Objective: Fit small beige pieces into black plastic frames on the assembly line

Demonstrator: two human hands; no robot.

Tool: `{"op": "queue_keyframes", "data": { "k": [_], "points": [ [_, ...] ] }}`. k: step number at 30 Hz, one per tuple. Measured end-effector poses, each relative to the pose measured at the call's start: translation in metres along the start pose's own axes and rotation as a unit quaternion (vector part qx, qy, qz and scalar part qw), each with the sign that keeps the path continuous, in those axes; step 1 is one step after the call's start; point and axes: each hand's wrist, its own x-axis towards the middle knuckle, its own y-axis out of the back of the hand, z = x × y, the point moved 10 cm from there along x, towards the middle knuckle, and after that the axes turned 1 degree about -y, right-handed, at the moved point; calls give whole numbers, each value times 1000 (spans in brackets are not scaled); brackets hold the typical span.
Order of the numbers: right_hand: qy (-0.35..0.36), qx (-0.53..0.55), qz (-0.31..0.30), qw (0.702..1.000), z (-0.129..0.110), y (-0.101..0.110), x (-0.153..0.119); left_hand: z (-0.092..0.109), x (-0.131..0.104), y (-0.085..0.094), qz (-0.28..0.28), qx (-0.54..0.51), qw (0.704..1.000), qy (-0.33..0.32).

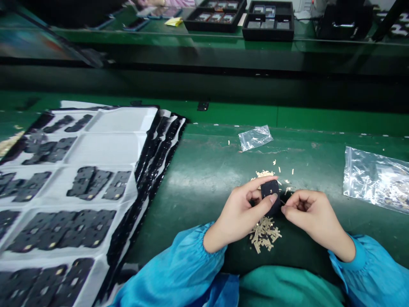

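Note:
My left hand point(241, 209) grips a small black plastic part point(270, 191) between thumb and fingers, tilted up off the table. Close to that part's right edge, my right hand point(308, 211) is pinched shut; a tiny pale strip seems to be at its fingertips, too small to name surely. Below the black part lies a pile of small beige strips point(265, 234). Another heap of pale strips point(264, 174) sits behind the left hand, partly hidden by it, with a few loose ones scattered around.
At the left, stacked white compartment trays point(110, 147) hold several black plastic parts point(97, 228). A small clear bag point(255, 137) lies behind my hands and a larger clear bag point(373, 181) at the right. Black boxes point(267, 21) stand on the far shelf. One black piece point(203, 106) lies near the ledge.

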Motion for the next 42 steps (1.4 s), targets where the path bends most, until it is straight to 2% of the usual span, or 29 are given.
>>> {"op": "queue_keyframes", "data": {
  "k": [8, 22, 42],
  "points": [
    [-5, 0, -8, 1000, 1, -1, 2, -1, -1, -2, -5, -9, 1000, 15],
    [-36, 45, -62, 996, 3, -7, 5, -1, -1, -3, -8, -35, 999, 32],
    [-52, 50, -53, 996, 2, -5, 5, -6, 1, -9, -25, -116, 991, 67]
  ]
}}
